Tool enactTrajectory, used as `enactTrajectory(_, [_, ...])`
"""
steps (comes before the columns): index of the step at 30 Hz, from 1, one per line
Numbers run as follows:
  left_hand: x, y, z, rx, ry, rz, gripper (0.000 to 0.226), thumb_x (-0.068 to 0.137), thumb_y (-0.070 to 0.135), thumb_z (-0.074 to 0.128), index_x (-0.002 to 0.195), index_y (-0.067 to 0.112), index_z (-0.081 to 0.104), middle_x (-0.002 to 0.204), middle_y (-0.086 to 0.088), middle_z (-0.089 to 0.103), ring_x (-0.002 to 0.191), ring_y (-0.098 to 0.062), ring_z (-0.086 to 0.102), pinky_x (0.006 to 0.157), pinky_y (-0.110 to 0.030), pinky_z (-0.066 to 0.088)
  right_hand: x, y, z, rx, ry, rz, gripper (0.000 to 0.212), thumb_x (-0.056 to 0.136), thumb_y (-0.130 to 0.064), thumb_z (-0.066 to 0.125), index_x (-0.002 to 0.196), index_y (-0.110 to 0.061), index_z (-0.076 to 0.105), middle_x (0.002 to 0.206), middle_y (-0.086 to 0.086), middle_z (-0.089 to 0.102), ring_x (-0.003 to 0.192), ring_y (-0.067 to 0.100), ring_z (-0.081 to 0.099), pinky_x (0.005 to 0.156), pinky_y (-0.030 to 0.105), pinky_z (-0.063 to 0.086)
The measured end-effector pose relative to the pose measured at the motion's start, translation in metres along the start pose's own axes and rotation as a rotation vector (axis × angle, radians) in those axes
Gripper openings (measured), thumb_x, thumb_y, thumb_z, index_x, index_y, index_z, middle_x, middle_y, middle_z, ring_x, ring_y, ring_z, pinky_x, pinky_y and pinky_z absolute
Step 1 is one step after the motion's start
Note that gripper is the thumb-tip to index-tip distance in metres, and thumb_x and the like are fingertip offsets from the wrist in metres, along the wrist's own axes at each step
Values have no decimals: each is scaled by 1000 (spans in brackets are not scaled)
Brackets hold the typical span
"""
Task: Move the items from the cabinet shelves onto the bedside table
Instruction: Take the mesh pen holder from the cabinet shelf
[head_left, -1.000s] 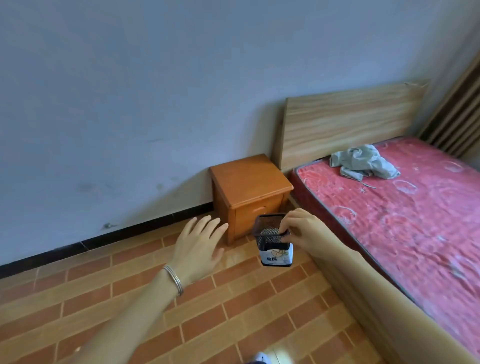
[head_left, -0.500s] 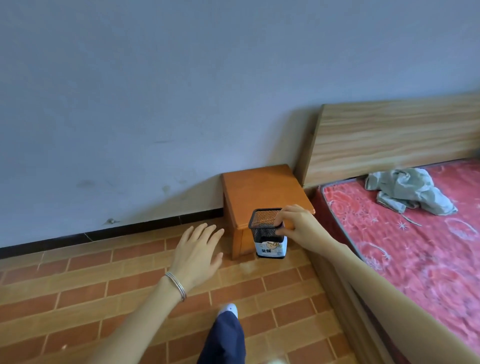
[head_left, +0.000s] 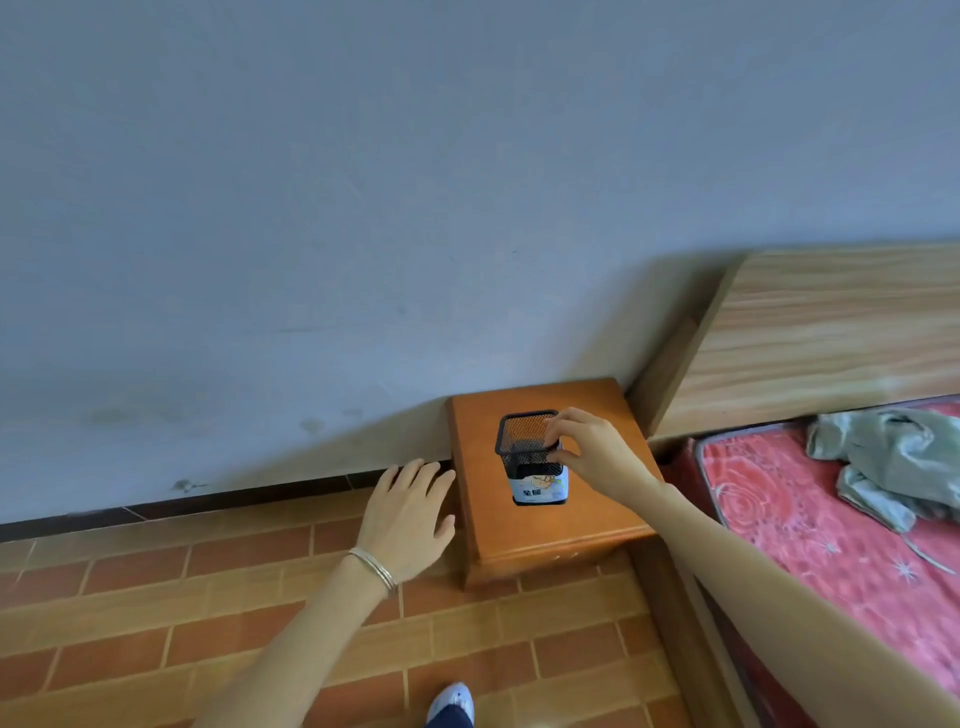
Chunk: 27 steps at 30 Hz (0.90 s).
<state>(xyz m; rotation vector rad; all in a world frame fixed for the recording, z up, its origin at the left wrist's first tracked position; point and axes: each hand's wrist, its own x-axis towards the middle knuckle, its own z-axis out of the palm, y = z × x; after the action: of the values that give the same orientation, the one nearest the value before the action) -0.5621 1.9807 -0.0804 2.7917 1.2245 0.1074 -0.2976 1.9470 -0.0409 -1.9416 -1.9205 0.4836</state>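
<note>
A black mesh pen holder (head_left: 527, 457) with a white label low on its front sits over the top of the orange wooden bedside table (head_left: 587, 530). My right hand (head_left: 597, 457) pinches its right rim between thumb and fingers. I cannot tell whether its base touches the tabletop. My left hand (head_left: 408, 514) hovers with fingers spread just left of the table's left edge, a thin bangle on its wrist, holding nothing.
A wooden headboard (head_left: 831, 338) and a bed with a red patterned mattress (head_left: 831, 545) stand right of the table, a crumpled grey cloth (head_left: 893, 462) on it. A grey wall rises behind. Brick-pattern floor (head_left: 208, 623) below, my shoe (head_left: 452, 701) at the bottom.
I have come closer to the bedside table. My right hand has carried the pen holder from in front of the table to over its top. My left hand followed alongside.
</note>
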Motion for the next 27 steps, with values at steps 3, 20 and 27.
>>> enactTrajectory(3, [41, -7, 40, -7, -66, -51, 52, 65, 40, 78, 111, 17, 69, 110, -3, 68, 105, -23, 63, 88, -43, 50, 45, 38, 23, 34, 27, 23, 10, 79, -5, 70, 84, -11, 64, 106, 2, 60, 106, 22, 58, 85, 37, 49])
enactTrajectory(20, [168, -39, 311, -96, -318, -142, 76, 92, 54, 42, 151, 20, 8, 159, -1, -2, 145, -18, -2, 116, -36, 6, 181, 219, 232, 137, 112, -257, 17, 75, 12, 69, 76, -3, 61, 98, 6, 63, 114, 15, 56, 91, 11, 42])
enactTrajectory(27, [186, -58, 334, -95, -361, -95, 94, 82, 66, 51, 151, 23, 4, 158, 1, -10, 144, -18, -13, 115, -37, -3, 227, 230, 256, 129, 132, -307, 13, 77, 11, 67, 79, -1, 62, 99, 9, 63, 116, 17, 55, 86, 26, 50])
